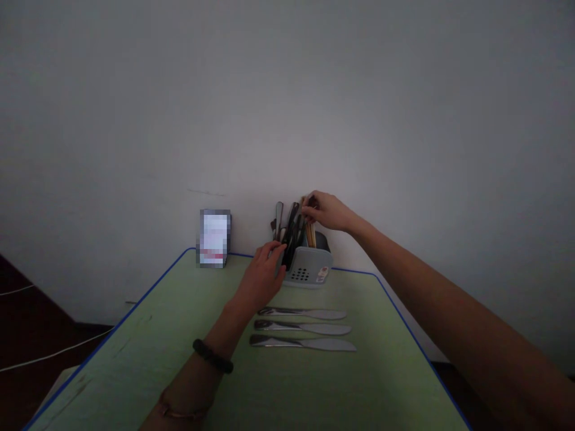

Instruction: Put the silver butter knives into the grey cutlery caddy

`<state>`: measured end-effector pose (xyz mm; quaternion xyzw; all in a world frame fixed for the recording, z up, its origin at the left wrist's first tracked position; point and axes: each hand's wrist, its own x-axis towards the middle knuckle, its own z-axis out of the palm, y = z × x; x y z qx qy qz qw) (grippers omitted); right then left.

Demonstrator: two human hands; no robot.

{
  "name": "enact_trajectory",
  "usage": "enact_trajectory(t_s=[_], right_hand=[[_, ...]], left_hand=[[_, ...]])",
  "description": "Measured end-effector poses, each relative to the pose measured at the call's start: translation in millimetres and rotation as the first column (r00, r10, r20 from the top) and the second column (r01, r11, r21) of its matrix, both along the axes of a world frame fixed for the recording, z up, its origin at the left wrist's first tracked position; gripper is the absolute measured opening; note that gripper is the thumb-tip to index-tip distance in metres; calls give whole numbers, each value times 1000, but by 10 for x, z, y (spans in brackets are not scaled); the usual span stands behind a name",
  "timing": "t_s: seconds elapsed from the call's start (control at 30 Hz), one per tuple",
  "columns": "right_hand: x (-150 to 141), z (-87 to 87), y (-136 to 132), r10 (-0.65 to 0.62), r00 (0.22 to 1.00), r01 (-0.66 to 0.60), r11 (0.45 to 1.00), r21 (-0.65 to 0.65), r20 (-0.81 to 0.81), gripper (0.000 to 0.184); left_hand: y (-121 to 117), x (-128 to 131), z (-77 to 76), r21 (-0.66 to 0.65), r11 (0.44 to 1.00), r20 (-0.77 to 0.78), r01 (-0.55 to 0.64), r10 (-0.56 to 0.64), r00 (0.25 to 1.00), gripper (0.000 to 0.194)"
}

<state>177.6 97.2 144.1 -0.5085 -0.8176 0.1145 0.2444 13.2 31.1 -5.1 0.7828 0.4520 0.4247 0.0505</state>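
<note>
A grey cutlery holder [309,263] with round holes in its front stands at the table's far edge, filled with upright utensils. Dark handles [293,230] and a shiny metal handle [279,212] rise from its left part; wooden chopsticks [311,236] stand to the right. My left hand [265,272] rests against the holder's left side, its fingers stretched and apart. Above the chopsticks, the fingers of my right hand [326,211] are pinched together among the utensil tops; what they grip is too dark to name. Three table knives [305,328] lie side by side in front of the holder.
A phone with a lit, blurred screen [214,238] stands upright at the table's far left corner. The green table [179,317] has a blue edge and meets a plain wall [287,108]. White cables [58,353] run beside it at the left.
</note>
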Motion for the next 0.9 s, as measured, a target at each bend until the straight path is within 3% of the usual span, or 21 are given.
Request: enact_trajectory(t_s=[0.3, 0.5, 0.9], right_hand=[[-93, 60, 22, 4, 961, 10, 999, -49, 276, 31], [-159, 151, 46, -31, 870, -23, 994, 103, 492, 22], [-138, 195, 59, -31, 813, -66, 987, 145, 582, 20]], left_hand=[[-3, -9, 5, -18, 1000, -33, 3, -4, 999, 43], [-3, -12, 4, -22, 1000, -24, -1, 0, 1000, 45], [1, -15, -12, -15, 1000, -26, 4, -4, 1000, 45]])
